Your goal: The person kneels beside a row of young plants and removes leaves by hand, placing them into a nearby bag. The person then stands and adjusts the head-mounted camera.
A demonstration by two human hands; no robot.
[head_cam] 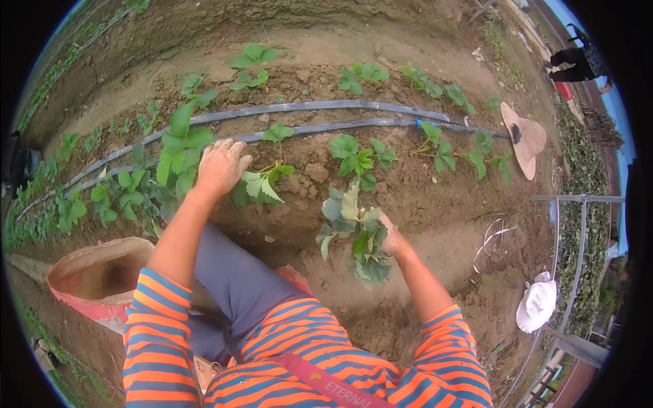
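My right hand (pixel 392 235) is closed around a bunch of leafy strawberry plants (pixel 370 245), held over the side of the raised soil bed. Up and to the left, my left hand (pixel 222 166) rests by a drip irrigation hose (pixel 316 126), among the leaves of a tall strawberry plant (pixel 178 143); its fingertips are near the soil, and whether they grip anything is not plain. Between the hands a low strawberry plant (pixel 262 181) leans over the bed's edge. Another small strawberry plant (pixel 357 155) grows just above the held bunch.
An open woven sack (pixel 71 301) stands at the left beside my leg. A second hose (pixel 306 106) runs along the bed. A straw hat (pixel 525 140) lies at the bed's right end; a white hat (pixel 538 303) sits by metal pipes (pixel 581 245). A person (pixel 576 61) is far off, upper right.
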